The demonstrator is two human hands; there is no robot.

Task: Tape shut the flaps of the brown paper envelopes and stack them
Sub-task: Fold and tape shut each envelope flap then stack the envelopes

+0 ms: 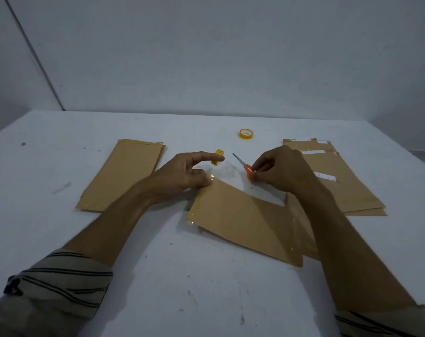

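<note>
Brown paper envelope [243,222], a long flat rectangle with a matte face, lies askew at the middle of the white table [206,288], with glossy clear tape shining along its left short edge and far corner. The left hand [182,176] pinches that taped corner with curled fingers, its index finger stretched toward a small yellow tape roll [217,157] standing on edge. The right hand [277,171] grips the orange handle of the scissors [243,164], whose metal blades point away to the left. Two envelope stacks flank the work: a plain left stack [124,173] and a right stack [347,186] showing white strips, partly hidden by the right forearm. A second tape roll [246,134] lies flat farther back
</note>
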